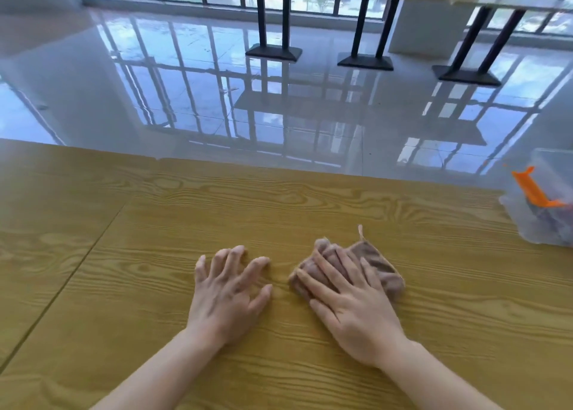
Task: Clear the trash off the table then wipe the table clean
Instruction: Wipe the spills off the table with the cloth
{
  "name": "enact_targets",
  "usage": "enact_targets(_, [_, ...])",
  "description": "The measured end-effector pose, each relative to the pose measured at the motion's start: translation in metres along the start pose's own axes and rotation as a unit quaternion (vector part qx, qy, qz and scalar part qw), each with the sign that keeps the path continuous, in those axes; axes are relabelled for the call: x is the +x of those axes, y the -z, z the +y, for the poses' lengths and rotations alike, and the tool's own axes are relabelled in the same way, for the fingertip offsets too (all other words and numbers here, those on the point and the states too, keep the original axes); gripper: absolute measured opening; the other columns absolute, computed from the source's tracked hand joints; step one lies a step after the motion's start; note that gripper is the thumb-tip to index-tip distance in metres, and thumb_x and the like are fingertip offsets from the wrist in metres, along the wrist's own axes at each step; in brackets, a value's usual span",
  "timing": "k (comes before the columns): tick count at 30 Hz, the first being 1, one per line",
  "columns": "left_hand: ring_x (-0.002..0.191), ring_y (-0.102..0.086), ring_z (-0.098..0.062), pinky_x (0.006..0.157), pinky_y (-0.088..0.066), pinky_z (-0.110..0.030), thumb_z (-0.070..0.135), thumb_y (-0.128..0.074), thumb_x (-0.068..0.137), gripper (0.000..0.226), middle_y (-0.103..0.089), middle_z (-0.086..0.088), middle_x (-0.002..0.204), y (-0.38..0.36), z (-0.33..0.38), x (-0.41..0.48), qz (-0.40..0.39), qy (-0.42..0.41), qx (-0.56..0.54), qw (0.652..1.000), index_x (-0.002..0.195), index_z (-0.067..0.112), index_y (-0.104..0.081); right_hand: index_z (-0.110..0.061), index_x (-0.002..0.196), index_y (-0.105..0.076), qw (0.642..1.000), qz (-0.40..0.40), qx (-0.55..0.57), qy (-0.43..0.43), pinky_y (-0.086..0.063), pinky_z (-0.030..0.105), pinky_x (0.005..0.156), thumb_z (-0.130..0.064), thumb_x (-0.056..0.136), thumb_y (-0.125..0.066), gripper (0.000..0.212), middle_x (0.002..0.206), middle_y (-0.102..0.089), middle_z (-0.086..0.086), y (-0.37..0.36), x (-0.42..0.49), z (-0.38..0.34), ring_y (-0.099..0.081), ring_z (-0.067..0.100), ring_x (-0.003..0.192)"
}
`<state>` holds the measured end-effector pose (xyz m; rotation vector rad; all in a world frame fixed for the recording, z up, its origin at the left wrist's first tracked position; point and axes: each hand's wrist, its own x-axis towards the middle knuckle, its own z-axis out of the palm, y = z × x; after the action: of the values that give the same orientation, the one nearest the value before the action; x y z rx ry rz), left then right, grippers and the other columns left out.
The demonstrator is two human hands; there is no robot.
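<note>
A brown cloth lies bunched on the wooden table, a little right of centre. My right hand lies flat on top of the cloth with straight fingers pressing it down. My left hand rests beside it on the bare wood, its fingers spread and slightly arched, holding nothing. No trash shows on the visible part of the table.
A clear plastic box with an orange clip stands at the table's right edge. A seam runs diagonally across the left of the tabletop. Beyond the far edge lie a glossy tiled floor and black table pedestals.
</note>
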<state>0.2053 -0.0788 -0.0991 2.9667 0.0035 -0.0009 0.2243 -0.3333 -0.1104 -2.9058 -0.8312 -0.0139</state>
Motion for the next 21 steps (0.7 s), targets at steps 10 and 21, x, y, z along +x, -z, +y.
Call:
enact_targets(10, [0.15, -0.009, -0.029, 0.115, -0.002, -0.071, 0.073, -0.019, 0.089, 0.058, -0.023, -0.004, 0.159, -0.01, -0.025, 0.011, 0.023, 0.022, 0.0, 0.999, 0.144, 0.053, -0.022, -0.06, 0.149, 0.001, 0.952, -0.043, 0.041, -0.3, 0.004, 0.06, 0.119, -0.064, 0.096, -0.009, 0.053, 0.166, 0.009, -0.015, 0.017, 0.155, 0.064, 0.012, 0.029, 0.152])
enact_targets(21, [0.131, -0.04, -0.019, 0.122, -0.011, -0.054, 0.05, -0.03, 0.091, 0.047, -0.045, 0.002, 0.133, -0.006, -0.034, 0.007, 0.123, 0.059, -0.166, 0.977, 0.124, 0.023, -0.05, -0.074, 0.137, 0.012, 0.992, -0.041, -0.011, -0.12, 0.002, 0.055, 0.119, -0.071, 0.092, 0.0, 0.046, 0.163, 0.013, -0.024, 0.001, 0.096, 0.026, 0.011, 0.018, 0.152])
